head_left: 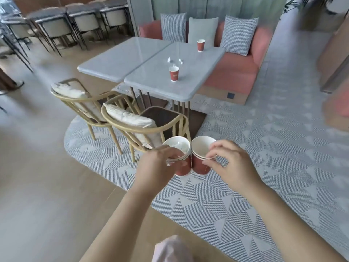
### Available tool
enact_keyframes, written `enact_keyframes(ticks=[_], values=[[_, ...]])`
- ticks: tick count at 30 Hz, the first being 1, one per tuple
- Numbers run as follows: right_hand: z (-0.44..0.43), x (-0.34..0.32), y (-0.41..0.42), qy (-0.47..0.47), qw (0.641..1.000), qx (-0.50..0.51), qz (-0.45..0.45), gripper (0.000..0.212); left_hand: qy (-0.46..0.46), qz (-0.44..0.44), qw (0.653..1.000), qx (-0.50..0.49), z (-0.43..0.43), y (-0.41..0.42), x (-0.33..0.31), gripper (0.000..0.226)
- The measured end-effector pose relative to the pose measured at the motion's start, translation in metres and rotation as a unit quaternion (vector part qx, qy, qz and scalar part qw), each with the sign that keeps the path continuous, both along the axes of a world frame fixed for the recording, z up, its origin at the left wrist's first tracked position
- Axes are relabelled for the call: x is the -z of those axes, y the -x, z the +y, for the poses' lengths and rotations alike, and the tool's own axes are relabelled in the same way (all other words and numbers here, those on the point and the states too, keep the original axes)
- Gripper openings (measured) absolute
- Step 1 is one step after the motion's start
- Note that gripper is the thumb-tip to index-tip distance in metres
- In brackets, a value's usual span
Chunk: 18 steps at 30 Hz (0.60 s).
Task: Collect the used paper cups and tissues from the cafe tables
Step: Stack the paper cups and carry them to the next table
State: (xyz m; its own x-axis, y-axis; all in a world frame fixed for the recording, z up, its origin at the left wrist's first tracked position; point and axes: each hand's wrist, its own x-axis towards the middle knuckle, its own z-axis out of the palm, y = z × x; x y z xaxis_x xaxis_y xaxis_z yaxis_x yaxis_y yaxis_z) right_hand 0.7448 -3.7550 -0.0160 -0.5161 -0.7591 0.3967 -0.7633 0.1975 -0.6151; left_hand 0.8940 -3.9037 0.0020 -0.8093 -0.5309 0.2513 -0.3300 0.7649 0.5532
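My left hand (157, 163) grips a stack of red paper cups (182, 166) with white tissue inside the top one. My right hand (232, 163) pinches the rim of a second stack of red paper cups (200, 165). The two stacks touch side by side in front of me, above the rug. Ahead, on the right grey table (160, 86), a red paper cup (174, 73) stands near the front and another red cup (201, 45) near the sofa side. Small crumpled white tissues (174, 61) lie between those two cups.
Two wicker chairs with cream cushions (130, 118) stand between me and the tables. A pink sofa (236, 72) with patterned pillows sits behind the tables. A second grey table (120, 59) adjoins on the left. Dark chairs (75, 25) line the far left wall.
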Motion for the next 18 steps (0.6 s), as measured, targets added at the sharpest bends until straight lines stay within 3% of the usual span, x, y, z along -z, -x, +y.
enact_keyframes(ticks=[18], values=[[-0.196, 0.008, 0.283, -0.008, 0.997, 0.073, -0.023, 0.022, 0.008, -0.021, 0.997, 0.067, -0.212, 0.315, 0.01, 0.019]])
